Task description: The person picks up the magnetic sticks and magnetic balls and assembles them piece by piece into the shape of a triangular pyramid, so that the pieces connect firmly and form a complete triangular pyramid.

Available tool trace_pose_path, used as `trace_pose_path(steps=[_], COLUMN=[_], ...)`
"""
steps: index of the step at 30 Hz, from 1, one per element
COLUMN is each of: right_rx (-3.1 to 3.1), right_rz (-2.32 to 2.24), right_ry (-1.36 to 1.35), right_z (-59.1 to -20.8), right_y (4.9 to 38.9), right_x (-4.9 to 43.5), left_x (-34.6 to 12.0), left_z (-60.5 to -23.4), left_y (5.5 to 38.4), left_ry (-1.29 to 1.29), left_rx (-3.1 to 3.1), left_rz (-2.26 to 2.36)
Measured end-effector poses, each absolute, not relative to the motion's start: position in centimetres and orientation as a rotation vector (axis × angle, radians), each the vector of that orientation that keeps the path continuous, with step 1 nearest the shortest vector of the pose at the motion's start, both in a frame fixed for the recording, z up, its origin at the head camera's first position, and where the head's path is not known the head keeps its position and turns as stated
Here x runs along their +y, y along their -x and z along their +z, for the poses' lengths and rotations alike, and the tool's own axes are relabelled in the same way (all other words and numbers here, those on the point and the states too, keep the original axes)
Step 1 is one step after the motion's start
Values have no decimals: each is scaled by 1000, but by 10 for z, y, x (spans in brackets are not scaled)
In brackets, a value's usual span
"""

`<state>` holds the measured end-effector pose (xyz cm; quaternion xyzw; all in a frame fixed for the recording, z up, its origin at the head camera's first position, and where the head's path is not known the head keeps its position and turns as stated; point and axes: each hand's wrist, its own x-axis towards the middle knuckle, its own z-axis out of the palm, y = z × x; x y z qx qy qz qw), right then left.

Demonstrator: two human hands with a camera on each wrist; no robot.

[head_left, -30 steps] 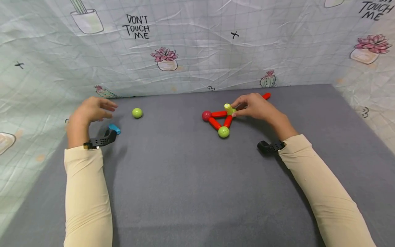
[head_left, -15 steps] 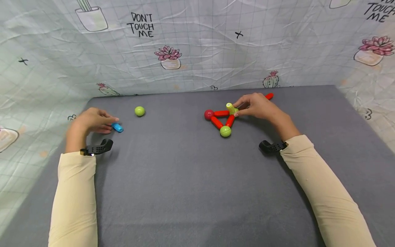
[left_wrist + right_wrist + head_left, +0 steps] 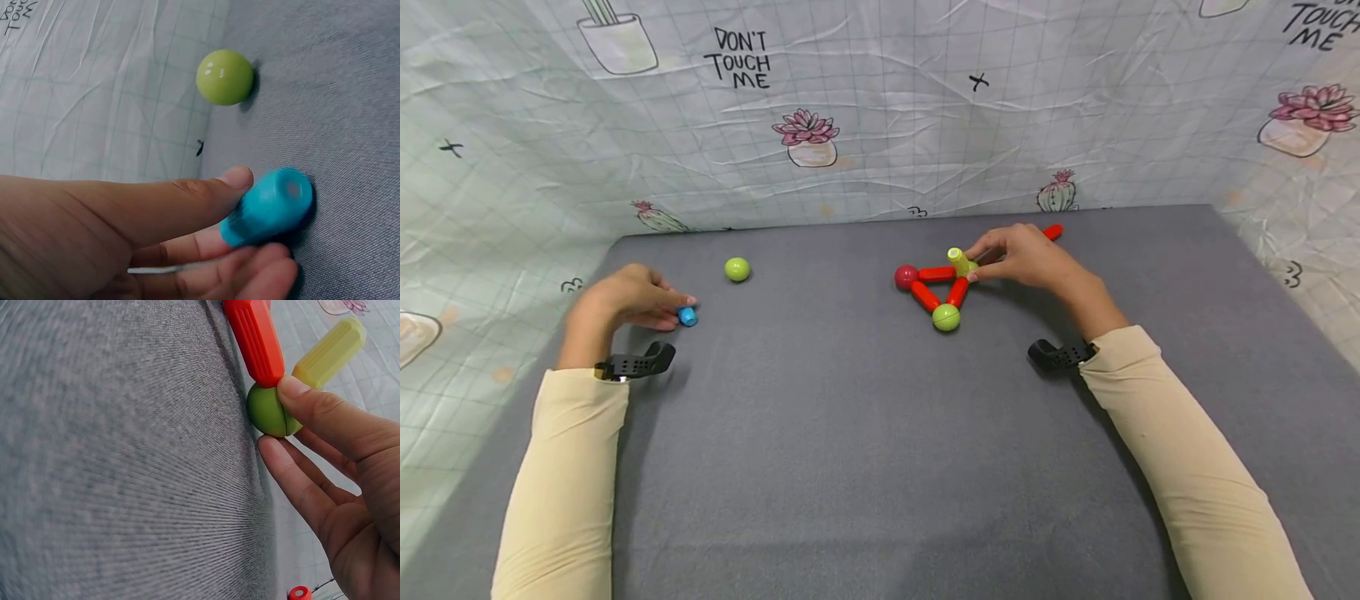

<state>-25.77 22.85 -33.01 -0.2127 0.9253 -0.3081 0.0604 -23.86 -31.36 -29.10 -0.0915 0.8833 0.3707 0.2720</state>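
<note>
In the head view, my left hand (image 3: 634, 300) is low over the table at the left, pinching a short blue rod (image 3: 275, 203) between thumb and fingers. My right hand (image 3: 1030, 260) holds a green ball (image 3: 265, 411), the back right corner of a flat triangle. Red rods (image 3: 937, 274) form its sides. A crimson ball (image 3: 906, 277) is the left corner, and another green ball (image 3: 946, 317) with a seam is the front one. From the held ball a yellow rod (image 3: 957, 260) sticks up at a slant.
A loose green ball (image 3: 737, 269) lies beyond my left hand. Behind my right hand, a red rod (image 3: 1054, 232) is partly hidden. The grey cloth-covered table (image 3: 820, 433) ends at a printed curtain (image 3: 880, 108) at the back.
My left hand has come down from above the blue rod and taken hold of it; the rod has shifted slightly. My right hand stays at the triangle's corner.
</note>
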Motion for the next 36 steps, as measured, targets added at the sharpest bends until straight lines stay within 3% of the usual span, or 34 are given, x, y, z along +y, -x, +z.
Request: trace_pose_path(steps=[15, 24, 36], right_rx=[2829, 2819, 2814], right_rz=[-925, -948, -936], right_ry=[630, 661, 652], right_z=[-329, -331, -333], right_y=[257, 260, 257], right_x=[232, 227, 231], left_x=[-298, -320, -326], left_z=[-302, -317, -322], left_y=[245, 235, 222], left_ry=[-203, -241, -537], left_rx=[2819, 2894, 2902], left_rz=[629, 545, 612])
